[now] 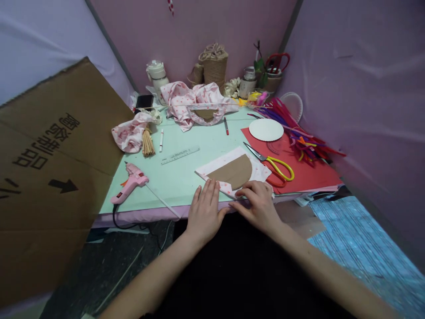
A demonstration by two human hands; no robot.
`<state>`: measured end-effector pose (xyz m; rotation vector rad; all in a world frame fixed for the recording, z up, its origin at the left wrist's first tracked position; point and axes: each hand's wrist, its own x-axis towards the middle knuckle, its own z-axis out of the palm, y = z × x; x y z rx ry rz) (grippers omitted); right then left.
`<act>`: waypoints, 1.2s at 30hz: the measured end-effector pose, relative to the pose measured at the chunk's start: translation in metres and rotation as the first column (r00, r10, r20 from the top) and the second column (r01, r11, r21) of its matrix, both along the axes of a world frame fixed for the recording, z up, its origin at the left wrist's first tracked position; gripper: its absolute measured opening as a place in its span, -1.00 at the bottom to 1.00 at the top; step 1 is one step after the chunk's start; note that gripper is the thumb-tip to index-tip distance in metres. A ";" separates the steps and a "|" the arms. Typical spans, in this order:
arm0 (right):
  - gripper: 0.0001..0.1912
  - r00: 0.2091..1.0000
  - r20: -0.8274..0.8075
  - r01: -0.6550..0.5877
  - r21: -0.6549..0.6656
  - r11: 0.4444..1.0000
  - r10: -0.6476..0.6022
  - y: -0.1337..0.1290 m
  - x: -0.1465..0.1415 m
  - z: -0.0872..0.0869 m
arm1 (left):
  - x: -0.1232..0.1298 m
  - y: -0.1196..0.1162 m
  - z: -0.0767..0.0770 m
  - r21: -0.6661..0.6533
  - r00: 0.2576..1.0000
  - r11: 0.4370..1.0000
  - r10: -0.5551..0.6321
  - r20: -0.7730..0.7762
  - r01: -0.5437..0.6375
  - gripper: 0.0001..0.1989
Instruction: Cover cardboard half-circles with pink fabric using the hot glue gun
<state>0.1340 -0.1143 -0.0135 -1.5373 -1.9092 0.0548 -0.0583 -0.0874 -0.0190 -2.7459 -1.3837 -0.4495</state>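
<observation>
By the table's [181, 177] near edge, cardboard [232, 172] lies on cloth [260, 170]. The left hand [206, 207] lies flat there, fingers slightly spread; the right hand [260, 206] curls at the cloth, any pinch unclear.

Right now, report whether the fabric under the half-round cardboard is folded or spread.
Mostly spread: the fabric lies flat beyond the cardboard. Left hand and right hand partly hide its near edge; cannot tell there.

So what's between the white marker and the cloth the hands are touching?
A clear ruler lies on the green table top between the white marker and the cloth; the head view shows it.
</observation>
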 end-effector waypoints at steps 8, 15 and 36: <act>-0.82 0.997 -0.005 0.081 0.028 0.996 -0.080 0.017 -0.013 0.006 | 0.002 0.001 0.005 -0.028 1.000 0.999 0.027 -0.003 -0.027 -0.40; -0.81 1.000 0.021 -0.015 -0.055 0.998 0.016 0.037 -0.011 0.002 | 0.002 0.001 0.003 -0.014 1.000 1.000 0.016 0.001 -0.016 -0.41; -0.87 0.992 0.117 -0.018 -0.202 0.979 0.043 0.055 -0.006 0.015 | 0.006 0.001 0.002 -0.004 0.999 1.000 0.022 -0.049 -0.022 -0.24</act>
